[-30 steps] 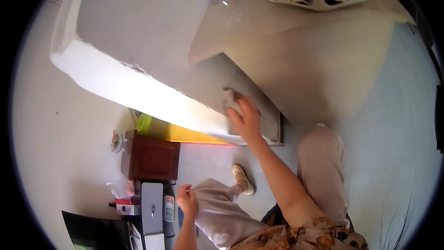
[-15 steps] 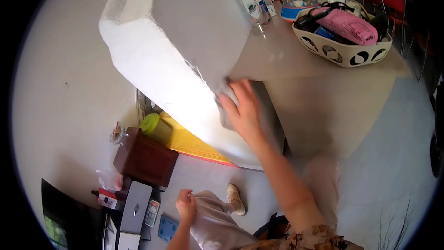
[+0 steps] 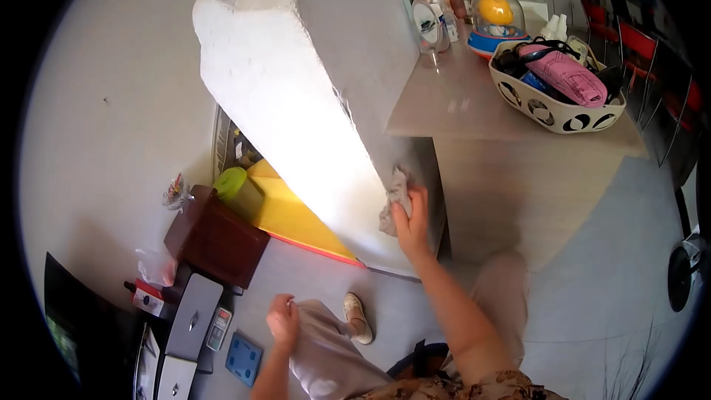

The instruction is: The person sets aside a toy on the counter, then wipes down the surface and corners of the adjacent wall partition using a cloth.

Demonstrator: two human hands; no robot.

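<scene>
My right hand (image 3: 415, 222) is closed on a crumpled greyish cloth (image 3: 398, 200). It presses the cloth to the lower part of a white pillar (image 3: 274, 81), near the corner where its bright face meets its shaded face. A rough, chipped line runs along that corner above the cloth. My left hand (image 3: 283, 318) hangs low by my left thigh, its fingers curled in a loose fist with nothing visible in them.
A counter (image 3: 474, 118) adjoins the pillar and carries a cream basket (image 3: 548, 115) of odds and ends, a domed toy (image 3: 492, 26) and bottles. Left of the pillar are a yellow surface (image 3: 296, 215), a green-lidded bin (image 3: 238, 191), a brown cabinet (image 3: 215, 241) and a blue scale (image 3: 243, 359).
My right hand has moved the cloth down along the pillar. The view has shifted, so the pillar and counter appear lower and farther right. My left hand stays curled by my thigh.
</scene>
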